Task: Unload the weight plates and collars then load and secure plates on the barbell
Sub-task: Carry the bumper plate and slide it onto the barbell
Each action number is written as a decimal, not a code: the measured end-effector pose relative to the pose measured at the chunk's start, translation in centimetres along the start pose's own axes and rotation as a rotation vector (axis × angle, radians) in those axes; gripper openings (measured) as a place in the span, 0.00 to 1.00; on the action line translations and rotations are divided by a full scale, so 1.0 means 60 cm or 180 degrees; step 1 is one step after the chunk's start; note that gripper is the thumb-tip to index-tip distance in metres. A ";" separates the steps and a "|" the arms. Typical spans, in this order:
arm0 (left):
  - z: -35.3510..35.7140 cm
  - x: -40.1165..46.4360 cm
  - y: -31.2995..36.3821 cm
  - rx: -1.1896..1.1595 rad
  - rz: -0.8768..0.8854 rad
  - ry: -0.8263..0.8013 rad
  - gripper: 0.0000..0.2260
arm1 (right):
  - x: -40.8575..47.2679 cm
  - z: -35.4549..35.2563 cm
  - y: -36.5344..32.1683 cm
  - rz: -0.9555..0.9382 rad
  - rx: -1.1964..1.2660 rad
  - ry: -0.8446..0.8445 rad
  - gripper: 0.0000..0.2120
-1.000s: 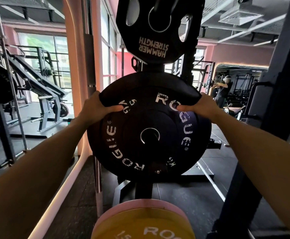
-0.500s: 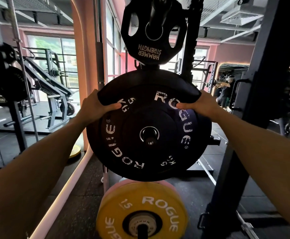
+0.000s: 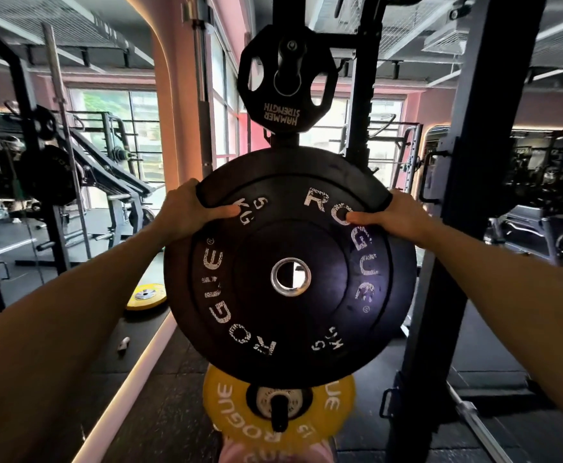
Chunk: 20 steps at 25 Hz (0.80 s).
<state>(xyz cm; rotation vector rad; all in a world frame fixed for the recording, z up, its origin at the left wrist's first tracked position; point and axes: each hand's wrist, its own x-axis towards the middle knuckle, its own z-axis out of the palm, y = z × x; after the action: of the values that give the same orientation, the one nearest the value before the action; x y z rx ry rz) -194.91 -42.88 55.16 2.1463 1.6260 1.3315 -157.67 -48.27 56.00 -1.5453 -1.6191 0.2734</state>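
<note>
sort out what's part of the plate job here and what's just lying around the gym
Part of the job:
- black 5 kg plate, held at its upper rim
- left hand and right hand, each gripping that plate
- yellow plate on a peg below
- Hammer Strength plate on a peg above

Lying about:
- yellow plate on the floor
- small pale object on the floor, too small to identify

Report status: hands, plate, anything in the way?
Left hand and right hand both grip the black plate at its upper edge. Centre hole shows daylight, no peg in it. Yellow plate on a peg directly below.
</note>
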 end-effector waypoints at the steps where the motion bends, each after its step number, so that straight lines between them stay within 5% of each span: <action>1: -0.008 -0.018 0.018 0.0040 0.0004 -0.0011 0.39 | -0.020 -0.014 0.002 -0.0004 0.0024 0.0003 0.34; 10: -0.102 -0.224 0.258 0.0102 0.0042 0.0219 0.42 | -0.210 -0.231 -0.037 -0.0221 0.0228 -0.0131 0.18; 14: -0.126 -0.311 0.345 0.0056 0.0088 0.0228 0.38 | -0.284 -0.314 -0.038 -0.0263 0.0207 -0.0122 0.38; 20: -0.115 -0.437 0.435 -0.0055 0.0137 0.0119 0.35 | -0.427 -0.410 -0.014 -0.0166 0.0218 -0.0202 0.26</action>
<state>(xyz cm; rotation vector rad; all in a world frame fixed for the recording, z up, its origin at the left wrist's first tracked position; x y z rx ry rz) -181.92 -77.89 59.76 2.1712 1.5844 1.4007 -144.69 -81.01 60.73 -1.4536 -1.6795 0.3493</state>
